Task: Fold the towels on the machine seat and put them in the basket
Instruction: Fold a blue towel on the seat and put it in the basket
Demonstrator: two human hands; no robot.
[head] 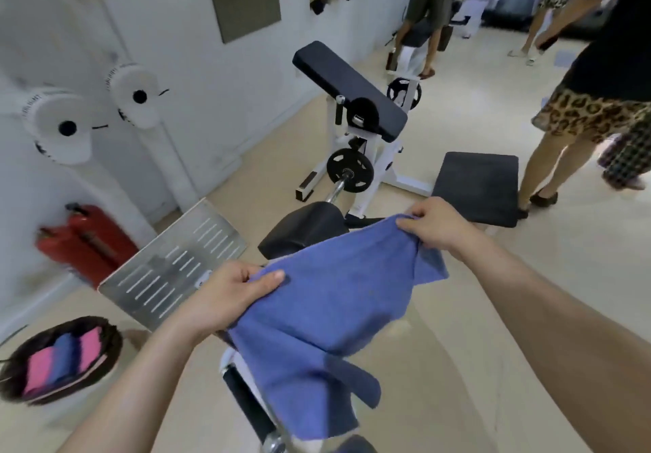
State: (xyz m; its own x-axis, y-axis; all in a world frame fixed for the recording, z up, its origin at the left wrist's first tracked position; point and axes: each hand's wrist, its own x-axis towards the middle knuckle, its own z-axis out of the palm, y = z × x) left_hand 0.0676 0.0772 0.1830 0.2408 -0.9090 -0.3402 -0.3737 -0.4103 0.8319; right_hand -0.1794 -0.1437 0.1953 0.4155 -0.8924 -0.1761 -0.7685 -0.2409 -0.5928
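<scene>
The towel (334, 297) hangs spread in the air over the seat (303, 227), its lower edge drooping free. The left grip (229, 297) pinches the near-left edge and the right grip (436, 223) clenches the far-right corner, likely to pull it flat for folding. The basket (109, 340) sits on the floor at near left, and the floor on the way to it looks open.

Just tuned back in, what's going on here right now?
A person holds a blue towel spread out over the black machine seat, left hand gripping its near edge, right hand pinching a far corner. It is not folded yet; its lower part hangs loose. The basket on the floor to the left already holds folded pink and blue towels.
</scene>
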